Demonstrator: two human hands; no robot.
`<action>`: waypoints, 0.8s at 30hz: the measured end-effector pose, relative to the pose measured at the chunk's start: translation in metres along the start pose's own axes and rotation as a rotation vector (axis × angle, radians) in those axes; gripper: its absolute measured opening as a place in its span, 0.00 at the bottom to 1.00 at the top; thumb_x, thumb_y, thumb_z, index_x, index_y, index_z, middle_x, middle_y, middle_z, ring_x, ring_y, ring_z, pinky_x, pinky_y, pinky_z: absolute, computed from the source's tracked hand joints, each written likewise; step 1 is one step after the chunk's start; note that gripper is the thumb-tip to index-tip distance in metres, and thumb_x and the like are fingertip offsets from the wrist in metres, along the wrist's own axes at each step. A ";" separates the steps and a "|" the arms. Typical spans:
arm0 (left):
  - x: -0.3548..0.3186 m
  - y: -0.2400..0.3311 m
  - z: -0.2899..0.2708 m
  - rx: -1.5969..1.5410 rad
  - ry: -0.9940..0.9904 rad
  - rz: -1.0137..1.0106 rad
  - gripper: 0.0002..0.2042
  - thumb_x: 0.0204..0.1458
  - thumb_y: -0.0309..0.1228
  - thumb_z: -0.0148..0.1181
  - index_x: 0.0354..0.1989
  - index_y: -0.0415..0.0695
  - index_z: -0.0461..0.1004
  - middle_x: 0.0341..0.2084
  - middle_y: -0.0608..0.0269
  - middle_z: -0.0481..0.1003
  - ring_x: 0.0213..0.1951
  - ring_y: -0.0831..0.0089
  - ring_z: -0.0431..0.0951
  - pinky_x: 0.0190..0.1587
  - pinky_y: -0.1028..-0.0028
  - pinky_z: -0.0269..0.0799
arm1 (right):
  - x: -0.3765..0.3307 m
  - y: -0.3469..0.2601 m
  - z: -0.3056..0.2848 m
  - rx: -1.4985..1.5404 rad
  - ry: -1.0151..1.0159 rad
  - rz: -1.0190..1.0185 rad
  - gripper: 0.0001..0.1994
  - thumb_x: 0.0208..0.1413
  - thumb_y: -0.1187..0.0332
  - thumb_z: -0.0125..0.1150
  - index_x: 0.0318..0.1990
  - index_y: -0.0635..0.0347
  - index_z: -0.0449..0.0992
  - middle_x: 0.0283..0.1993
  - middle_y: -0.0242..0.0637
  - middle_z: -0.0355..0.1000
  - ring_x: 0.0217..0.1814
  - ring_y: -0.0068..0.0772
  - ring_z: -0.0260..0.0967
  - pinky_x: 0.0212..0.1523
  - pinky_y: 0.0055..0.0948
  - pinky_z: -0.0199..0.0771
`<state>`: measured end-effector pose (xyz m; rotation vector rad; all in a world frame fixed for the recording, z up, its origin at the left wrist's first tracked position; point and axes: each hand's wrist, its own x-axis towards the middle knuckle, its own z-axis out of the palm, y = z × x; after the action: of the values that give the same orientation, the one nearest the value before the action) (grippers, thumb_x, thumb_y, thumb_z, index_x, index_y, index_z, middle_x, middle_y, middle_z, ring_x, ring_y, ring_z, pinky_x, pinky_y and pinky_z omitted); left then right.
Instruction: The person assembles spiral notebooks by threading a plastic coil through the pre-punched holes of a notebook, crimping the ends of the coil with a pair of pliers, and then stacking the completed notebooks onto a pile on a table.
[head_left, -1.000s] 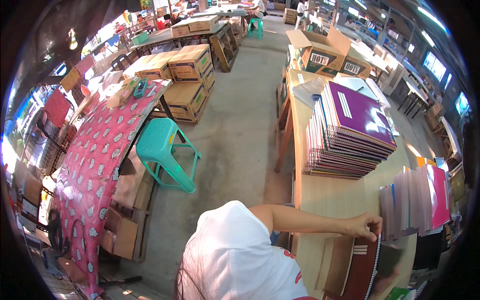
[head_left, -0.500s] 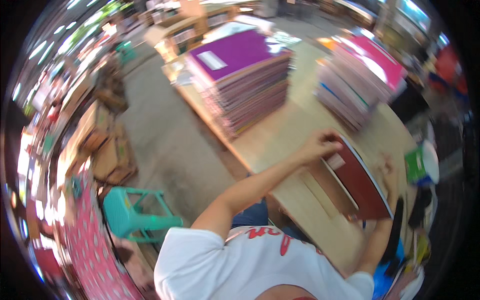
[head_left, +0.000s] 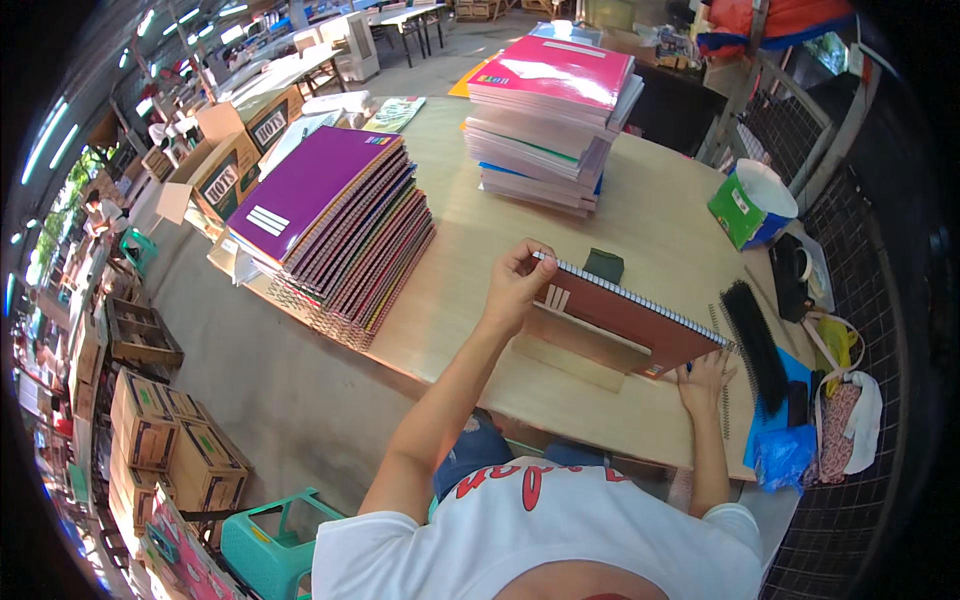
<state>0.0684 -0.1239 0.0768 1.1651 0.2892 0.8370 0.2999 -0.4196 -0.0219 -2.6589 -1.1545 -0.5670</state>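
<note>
A brown-covered spiral notebook [head_left: 625, 325] is tilted up on its long edge, its white wire coil along the top. My left hand [head_left: 518, 288] pinches its upper left corner between thumb and fingers. Against its near side rests a pale wooden stand [head_left: 570, 360] on the table. At the lower right corner of the notebook, my right hand [head_left: 705, 378] lies low with fingers spread, close to or touching the cover. A loose wire coil [head_left: 724, 395] lies just right of that hand. Behind the notebook sits a small dark green block [head_left: 604, 264].
A tall stack of purple-topped spiral notebooks [head_left: 320, 190] stands at the left, a pink-topped stack [head_left: 555, 75] behind. To the right are a black brush [head_left: 754, 345], a green-and-white container [head_left: 748, 205] and a blue plastic bag [head_left: 785, 457]. A green stool [head_left: 270, 545] stands left of me.
The view has swung to the right and sharpened. My left hand stays on the notebook's corner. My right hand has shifted from its right edge down to its lower right corner.
</note>
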 end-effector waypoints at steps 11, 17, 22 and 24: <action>0.003 0.002 0.009 -0.056 0.057 0.023 0.11 0.52 0.34 0.71 0.36 0.41 0.76 0.30 0.71 0.76 0.35 0.82 0.73 0.41 0.79 0.68 | 0.069 0.016 0.008 0.080 -0.228 -0.295 0.17 0.57 0.61 0.54 0.51 0.59 0.69 0.46 0.48 0.67 0.53 0.52 0.64 0.62 0.57 0.55; 0.005 0.004 0.020 -0.057 -0.016 0.042 0.12 0.53 0.30 0.69 0.43 0.42 0.77 0.32 0.67 0.77 0.33 0.80 0.76 0.36 0.79 0.74 | 0.152 0.080 -0.002 0.405 0.121 -0.151 0.24 0.54 0.74 0.49 0.60 0.67 0.62 0.64 0.59 0.57 0.65 0.61 0.58 0.63 0.49 0.61; 0.006 0.006 0.009 -0.081 -0.026 0.015 0.15 0.53 0.26 0.68 0.48 0.41 0.76 0.39 0.63 0.79 0.39 0.79 0.77 0.40 0.78 0.75 | 0.184 -0.083 -0.214 0.495 0.150 -0.625 0.22 0.50 0.62 0.67 0.53 0.58 0.73 0.47 0.44 0.73 0.55 0.51 0.68 0.62 0.43 0.62; 0.005 0.005 0.005 -0.052 -0.002 -0.023 0.16 0.53 0.26 0.68 0.50 0.41 0.75 0.40 0.62 0.79 0.40 0.78 0.77 0.41 0.78 0.75 | 0.190 -0.130 -0.236 0.162 0.215 -0.948 0.23 0.45 0.60 0.71 0.49 0.54 0.75 0.43 0.37 0.72 0.52 0.40 0.69 0.62 0.43 0.63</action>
<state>0.0722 -0.1231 0.0841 1.1125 0.2775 0.8188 0.2593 -0.2807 0.2741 -1.7258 -2.2268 -0.8055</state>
